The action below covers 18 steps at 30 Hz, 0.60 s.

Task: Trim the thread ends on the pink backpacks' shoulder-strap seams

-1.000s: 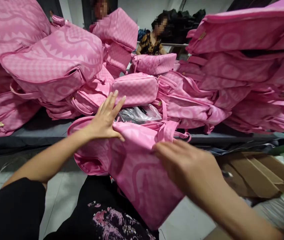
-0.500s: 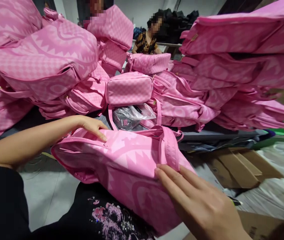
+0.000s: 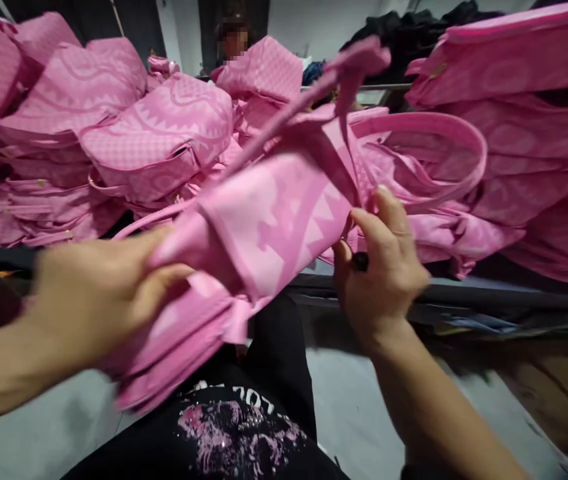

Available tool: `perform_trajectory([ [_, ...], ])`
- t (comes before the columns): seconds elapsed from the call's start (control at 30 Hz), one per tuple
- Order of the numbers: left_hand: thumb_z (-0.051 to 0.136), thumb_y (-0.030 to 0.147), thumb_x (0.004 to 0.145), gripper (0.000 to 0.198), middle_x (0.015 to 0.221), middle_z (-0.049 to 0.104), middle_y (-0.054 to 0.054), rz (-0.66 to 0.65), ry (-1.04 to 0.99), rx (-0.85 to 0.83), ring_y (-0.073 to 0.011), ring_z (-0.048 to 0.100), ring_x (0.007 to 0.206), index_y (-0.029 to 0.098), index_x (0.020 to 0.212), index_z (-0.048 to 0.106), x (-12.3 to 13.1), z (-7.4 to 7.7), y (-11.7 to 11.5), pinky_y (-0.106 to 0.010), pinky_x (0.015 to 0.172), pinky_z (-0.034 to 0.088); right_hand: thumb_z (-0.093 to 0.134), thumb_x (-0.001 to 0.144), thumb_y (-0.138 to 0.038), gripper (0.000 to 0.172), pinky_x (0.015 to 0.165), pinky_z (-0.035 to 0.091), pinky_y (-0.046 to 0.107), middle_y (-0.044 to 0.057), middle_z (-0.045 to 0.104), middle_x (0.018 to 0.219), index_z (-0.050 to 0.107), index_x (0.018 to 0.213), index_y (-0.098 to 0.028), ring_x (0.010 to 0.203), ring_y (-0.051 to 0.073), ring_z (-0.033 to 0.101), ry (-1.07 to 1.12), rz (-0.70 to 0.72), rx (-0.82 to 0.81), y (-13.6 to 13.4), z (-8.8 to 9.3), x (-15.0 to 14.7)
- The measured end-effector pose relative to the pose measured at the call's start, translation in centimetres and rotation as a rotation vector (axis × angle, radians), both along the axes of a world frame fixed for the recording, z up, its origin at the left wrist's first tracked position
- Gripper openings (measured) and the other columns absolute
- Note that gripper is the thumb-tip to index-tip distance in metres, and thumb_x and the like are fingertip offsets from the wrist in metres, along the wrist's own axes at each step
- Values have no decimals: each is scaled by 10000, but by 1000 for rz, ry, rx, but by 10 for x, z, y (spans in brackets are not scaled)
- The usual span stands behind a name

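A pink patterned backpack (image 3: 284, 223) hangs tilted in the air above my lap, its straps swinging loose at the top and right. My left hand (image 3: 109, 283), blurred by motion, is closed around the bag's lower left part. At the right edge of the bag, my right hand (image 3: 381, 260) pinches the fabric between thumb and fingers. A small dark object (image 3: 361, 261) shows by the right fingers; I cannot make out what it is. One wide pink strap (image 3: 481, 157) loops out over the bags behind.
Pink bags are heaped on the table, a pile (image 3: 159, 137) at left and a tall stack (image 3: 509, 140) at right. The dark table edge (image 3: 464, 297) runs across ahead. Behind the bags is another person (image 3: 231, 40); dark items (image 3: 414, 33) are piled farther back.
The backpack has been lifted from my lap and turned, its straps now up and out to the right. My right hand went from lying on it to pinching its edge. The view swung left.
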State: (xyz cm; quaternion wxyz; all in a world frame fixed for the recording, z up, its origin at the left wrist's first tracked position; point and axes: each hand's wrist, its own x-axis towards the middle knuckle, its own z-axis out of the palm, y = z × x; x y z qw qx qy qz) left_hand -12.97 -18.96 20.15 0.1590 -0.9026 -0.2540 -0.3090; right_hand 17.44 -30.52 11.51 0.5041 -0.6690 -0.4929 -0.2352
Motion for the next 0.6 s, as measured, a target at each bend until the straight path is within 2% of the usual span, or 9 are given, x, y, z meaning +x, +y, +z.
perform_trajectory([
  [0.03,429,580,993,473,634,684,-17,-35,58,0,-197,542,471,242,996,760,15,-25,-13,-320,445,248,692,836,-208,388,944,545,377,103,704,1232,648,1220,-228,1145,254,663,296,4,-53,13,-25,5],
  [0.1,431,354,1019,331,722,738,-12,-250,235,-275,-171,625,531,230,1100,726,58,-86,-26,-320,478,412,702,770,-231,343,742,558,305,77,729,1030,662,1110,-206,964,226,687,991,50,-227,34,-79,16],
  [0.17,523,280,978,348,1158,753,-98,-335,381,-398,-225,726,967,216,1291,662,107,-147,-19,-360,786,570,665,774,-285,271,522,482,268,80,702,797,663,1009,-149,724,215,674,1186,71,-340,46,-128,28],
  [0.23,627,322,928,449,1496,558,-133,-353,382,-411,-297,563,1346,252,1371,619,144,-191,6,-480,1072,489,664,757,-300,275,419,369,226,63,658,688,645,968,-125,575,184,629,1282,85,-393,48,-161,42],
  [0.27,659,380,913,488,1551,499,-128,-352,334,-460,-312,481,1428,260,1383,612,156,-205,24,-522,1151,415,660,755,-303,302,399,327,209,63,658,693,635,993,-119,545,172,621,1315,91,-402,46,-171,48],
  [0.33,657,464,910,527,1593,447,-110,-311,264,-493,-311,396,1490,277,1399,593,166,-215,64,-545,1213,325,647,775,-327,408,391,283,181,82,692,808,604,1126,-123,573,162,651,1362,108,-406,35,-183,55],
  [0.43,532,461,974,556,1604,401,-172,-80,74,-519,-328,334,1514,193,1461,506,159,-201,125,-551,1240,256,726,746,-414,569,380,258,165,86,713,923,595,1239,-163,666,187,702,1406,195,-465,8,-195,45],
  [0.53,510,450,962,569,1483,472,-289,235,-110,-596,-433,369,1452,78,1392,509,145,-187,173,-633,1182,272,816,634,-486,665,367,255,178,45,697,791,642,1203,-189,629,198,668,1458,363,-588,-9,-216,11],
  [0.6,621,499,879,631,1451,494,-301,356,-142,-682,-482,377,1427,81,1344,533,136,-188,195,-664,1158,274,807,616,-520,648,371,250,189,5,650,705,645,1151,-191,518,143,559,1446,329,-526,-7,-233,-12],
])
